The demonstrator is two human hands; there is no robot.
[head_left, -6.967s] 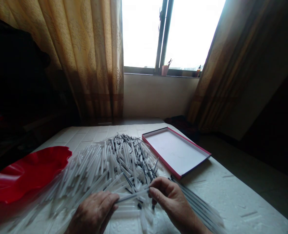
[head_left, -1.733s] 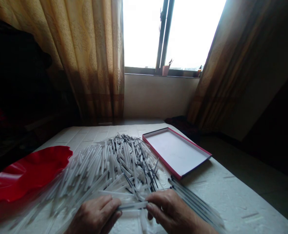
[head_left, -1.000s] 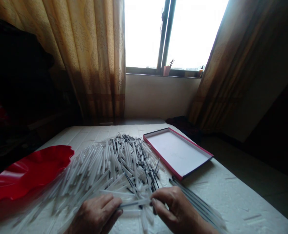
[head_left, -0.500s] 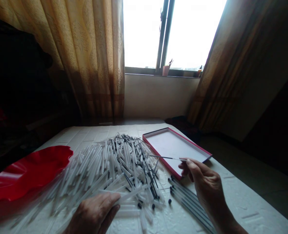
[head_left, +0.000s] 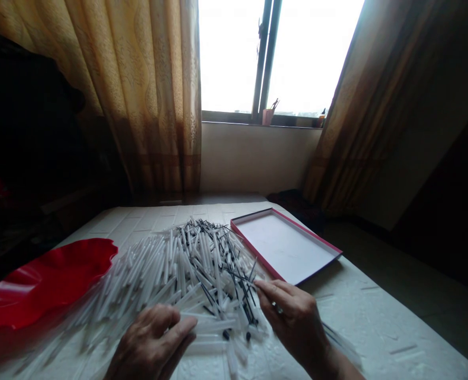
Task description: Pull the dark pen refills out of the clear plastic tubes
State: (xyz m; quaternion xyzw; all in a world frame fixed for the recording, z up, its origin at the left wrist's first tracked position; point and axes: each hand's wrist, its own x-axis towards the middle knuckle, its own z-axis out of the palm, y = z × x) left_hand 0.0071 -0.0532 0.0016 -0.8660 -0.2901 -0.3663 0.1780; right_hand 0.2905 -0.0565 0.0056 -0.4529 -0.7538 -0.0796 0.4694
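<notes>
A wide heap of translucent white tubes (head_left: 139,269) mixed with thin black-tipped refills (head_left: 208,227) covers the middle of the table. My left hand (head_left: 152,340) is at the near edge of the heap, thumb and fingers pinched on a translucent tube (head_left: 216,325) that points right. My right hand (head_left: 293,322) is at the heap's right side, its fingertips closed on a thin dark-tipped refill that reaches left over the pile. Small black caps (head_left: 226,334) lie between the hands. Several assembled grey tubes (head_left: 340,340) lie partly hidden under my right wrist.
A shallow white box lid with red sides (head_left: 289,245) lies beyond my right hand. On the left stands a red wavy-edged bowl (head_left: 59,274). Behind the table are a window, curtains (head_left: 155,95) and a pink cup (head_left: 268,116) on the sill.
My right hand has moved left and a little down with the refill, from beside the lid to the heap's edge, now covering the assembled tubes. My left hand has shifted slightly, its fingers more bent.
</notes>
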